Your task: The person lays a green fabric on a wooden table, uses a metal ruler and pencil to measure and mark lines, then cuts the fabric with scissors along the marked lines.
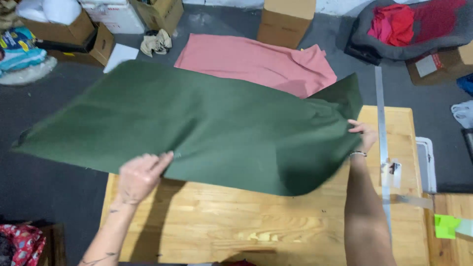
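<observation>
A large dark green cloth is spread in the air above a wooden table, its left part reaching out past the table edge over the floor. My left hand grips the cloth's near edge at the left. My right hand holds the cloth's right edge, fingers partly hidden behind the fabric. The cloth casts a shadow on the tabletop beneath it.
A pink cloth lies on the grey floor beyond the table. A long metal ruler lies along the table's right side. Cardboard boxes stand at the back, and a dark seat with red fabric at the top right.
</observation>
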